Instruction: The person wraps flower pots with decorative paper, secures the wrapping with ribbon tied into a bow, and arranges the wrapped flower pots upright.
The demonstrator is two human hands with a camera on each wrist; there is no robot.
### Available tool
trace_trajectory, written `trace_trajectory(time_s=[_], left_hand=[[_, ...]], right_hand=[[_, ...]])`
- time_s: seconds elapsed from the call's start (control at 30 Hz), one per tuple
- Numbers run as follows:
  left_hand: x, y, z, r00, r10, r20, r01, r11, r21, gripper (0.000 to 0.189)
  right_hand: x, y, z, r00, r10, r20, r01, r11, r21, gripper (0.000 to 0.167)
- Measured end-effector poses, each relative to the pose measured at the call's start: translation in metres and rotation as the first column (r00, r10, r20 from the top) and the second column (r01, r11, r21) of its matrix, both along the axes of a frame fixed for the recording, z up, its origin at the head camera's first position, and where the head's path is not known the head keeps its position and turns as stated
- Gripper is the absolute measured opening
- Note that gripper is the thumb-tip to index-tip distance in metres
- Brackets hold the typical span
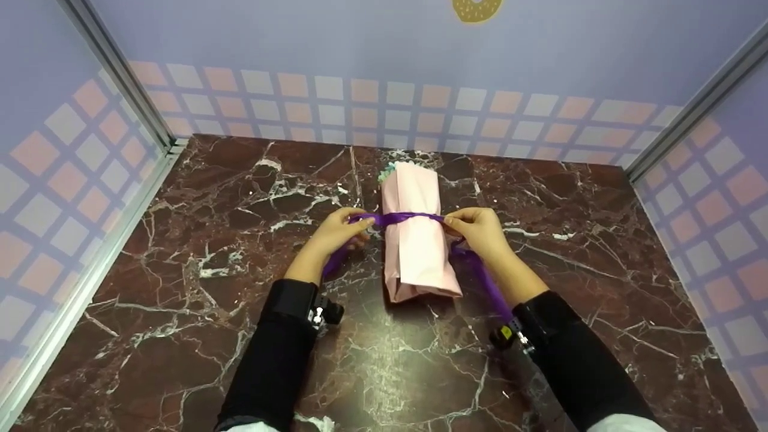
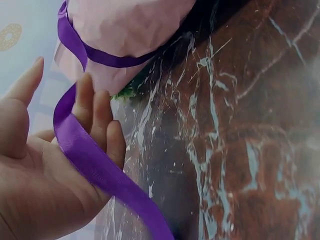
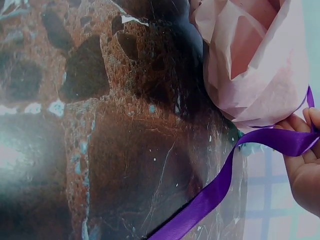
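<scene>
A bouquet (image 1: pixel 420 252) wrapped in pink paper lies on the table, with teal-green frilly bits (image 1: pixel 387 173) poking out at its far end. Round its middle runs a purple ribbon (image 1: pixel 411 216), crossing the top of the paper. On the bouquet's left side, my left hand (image 1: pixel 339 231) holds one length of ribbon, which passes by the fingertips and trails across the palm (image 2: pixel 92 155); the thumb stands apart in the left wrist view. My right hand (image 1: pixel 480 231) pinches the other length close to the right side. That loose tail (image 3: pixel 215 190) hangs down toward the wrist.
Dark red-brown marble (image 1: pixel 180 336) with white veins forms the tabletop. Lilac panels with pink and white squares (image 1: pixel 288 108) enclose its back and both sides. Each wrist carries a small camera (image 1: pixel 327 313) on a black band.
</scene>
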State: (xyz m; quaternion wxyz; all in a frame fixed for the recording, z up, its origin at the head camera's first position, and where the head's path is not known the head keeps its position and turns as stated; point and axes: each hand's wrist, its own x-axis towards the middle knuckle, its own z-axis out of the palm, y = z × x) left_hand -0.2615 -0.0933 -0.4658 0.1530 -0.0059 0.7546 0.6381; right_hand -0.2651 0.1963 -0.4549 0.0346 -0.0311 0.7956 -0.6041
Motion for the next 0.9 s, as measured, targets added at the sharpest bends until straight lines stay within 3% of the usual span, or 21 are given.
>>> trace_trajectory(time_s=[0.17,0.4,0.6,0.9], left_hand=[[-0.005,0.007,0.001,1.000,0.001,0.023,0.000,1.000,-0.018,0.048],[-0.010,0.019,0.003,0.998,-0.050,-0.024,0.049,0.998,-0.049,0.041],[-0.010,0.030,0.007,0.995,-0.049,-0.086,0.044,0.997,-0.059,0.027],[-0.013,0.041,0.011,0.981,-0.096,-0.169,0.059,0.975,-0.214,0.024]], right_hand=[[0.000,0.000,0.000,1.000,0.004,-0.004,-0.004,1.000,-0.011,0.018],[-0.001,0.000,0.000,1.000,0.004,0.000,-0.004,1.000,-0.003,0.018],[-0.002,0.000,0.000,1.000,0.006,0.000,-0.006,1.000,-0.018,0.019],[-0.001,-0.001,0.000,1.000,0.011,-0.015,-0.011,0.999,-0.032,0.018]])
